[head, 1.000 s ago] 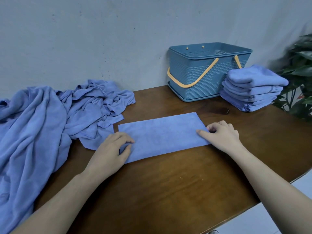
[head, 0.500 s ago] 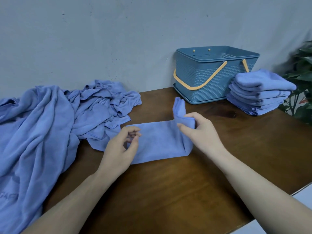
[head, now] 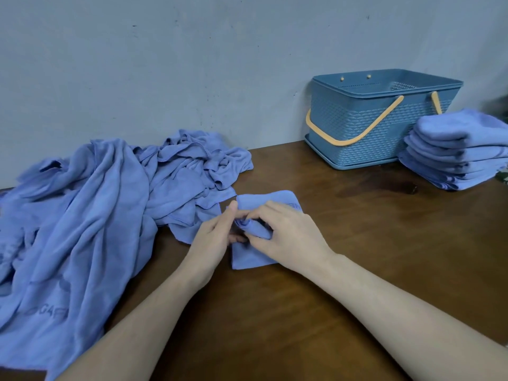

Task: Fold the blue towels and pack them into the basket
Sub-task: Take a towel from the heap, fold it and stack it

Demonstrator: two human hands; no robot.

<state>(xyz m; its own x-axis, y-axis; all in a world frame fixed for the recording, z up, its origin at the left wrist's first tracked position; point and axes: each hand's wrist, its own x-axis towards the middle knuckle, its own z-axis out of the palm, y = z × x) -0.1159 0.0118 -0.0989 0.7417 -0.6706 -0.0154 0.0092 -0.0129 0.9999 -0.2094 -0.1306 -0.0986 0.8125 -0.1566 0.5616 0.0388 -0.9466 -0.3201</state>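
Blue towel (head: pixel 265 202), half folded: left hand (head: pixel 217 237) and right hand (head: pixel 286 237) both pinch its bunched edge; uneven release could skew the fold.

Both forearms bare, reaching in from near edge, converging toward middle. Left hand (head: pixel 213 235) on its side, thumb pointing up, fingers curled inward toward right hand; fingertips mostly hidden. Right hand (head: pixel 286 237) palm down, knuckles raised, wrist slightly bent, fingers curled and pinching bunched fold of cloth. Thumbs and index fingers of both hands meet, touching or nearly so. Right forearm runs in from lower right corner, left forearm from lower left. Both wrists low, close over worktop.
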